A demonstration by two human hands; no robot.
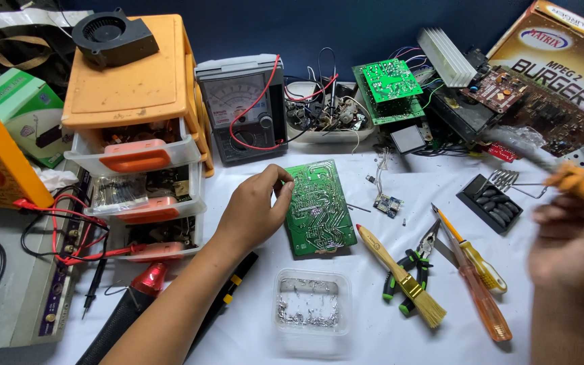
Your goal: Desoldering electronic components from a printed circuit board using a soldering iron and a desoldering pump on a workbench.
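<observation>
Green circuit board [319, 206] lies solder-side up on the bench [373, 338]; left hand [255, 209] fingers grasp its nine-o'clock edge, right hand [572, 247], blurred, clenches an orange-handled soldering iron [562, 174], no joint touched yet.

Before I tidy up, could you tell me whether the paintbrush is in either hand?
No, the paintbrush lies on the table beside the pliers.

You sit at a table [386, 338] with a white cloth on it. Behind it you see a dark blue wall [346, 27]. The light is bright and even. An orange set of drawers [136, 88] stands on your left.
</observation>
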